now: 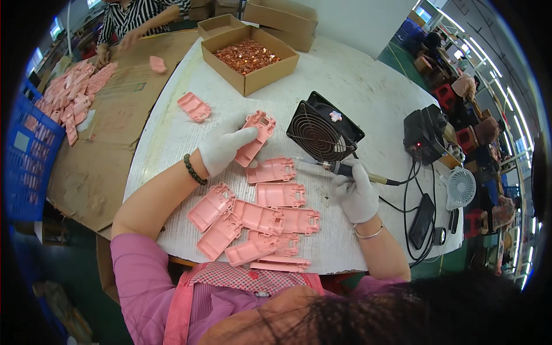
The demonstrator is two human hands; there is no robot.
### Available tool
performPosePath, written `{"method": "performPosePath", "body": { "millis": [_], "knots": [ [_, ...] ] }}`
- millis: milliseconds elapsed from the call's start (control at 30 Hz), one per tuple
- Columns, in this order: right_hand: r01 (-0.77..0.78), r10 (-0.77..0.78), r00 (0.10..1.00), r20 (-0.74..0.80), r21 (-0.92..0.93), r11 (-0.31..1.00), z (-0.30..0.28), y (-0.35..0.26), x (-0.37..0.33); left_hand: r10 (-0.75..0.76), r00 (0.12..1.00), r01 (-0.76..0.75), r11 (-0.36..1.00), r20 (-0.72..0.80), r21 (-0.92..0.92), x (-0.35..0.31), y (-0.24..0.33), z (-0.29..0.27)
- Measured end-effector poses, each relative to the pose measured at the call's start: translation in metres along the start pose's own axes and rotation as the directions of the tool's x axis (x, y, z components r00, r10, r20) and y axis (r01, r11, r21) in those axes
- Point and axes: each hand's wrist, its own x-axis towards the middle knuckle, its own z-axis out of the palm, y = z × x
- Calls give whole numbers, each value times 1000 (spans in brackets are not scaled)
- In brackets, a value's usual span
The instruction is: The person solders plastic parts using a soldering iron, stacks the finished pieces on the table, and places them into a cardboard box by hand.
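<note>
The left hand (224, 146) grips 1 pink plastic housing (253, 148) over the desk (342, 244), left of the soldering iron (339, 168) the right hand (359, 198) grasps; other housings (259, 218) lie toward the near edge.

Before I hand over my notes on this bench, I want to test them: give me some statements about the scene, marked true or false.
1. The left hand and right hand both wear white gloves. True.
2. The left hand holds a soldering iron. False: it holds a pink plastic housing; the right hand holds the soldering iron.
3. Small copper-coloured pieces lie in an open cardboard box. True.
4. Just right of the held housing stands a blue crate. False: a black fan stands there.
</note>
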Motion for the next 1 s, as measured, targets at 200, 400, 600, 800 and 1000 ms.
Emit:
{"method": "performPosePath", "body": {
  "millis": [200, 400, 600, 800, 1000],
  "knots": [
    [42, -41, 999, 5, -75, 996, -2, 3, 1, -29, 998, 30, 999, 49, -32, 1, -4, -2],
    [3, -2, 1000, 17, -40, 999, -4, 6, 2, -34, 999, 36, 998, 35, -54, 0, -3, -2],
    [23, -23, 1000, 4, -54, 998, -2, 4, 2, -20, 999, 25, 995, 49, -92, 0, -4, -1],
    [-181, 175, 983, 46, 168, 969, -2, -7, 0, -19, 997, 26, 996, 78, -85, 0, -6, -2],
    [38, -38, 999, 8, -38, 999, -3, 4, 1, 9, 1000, -8, 988, -4, 154, -1, 2, 6]
  ]
}}
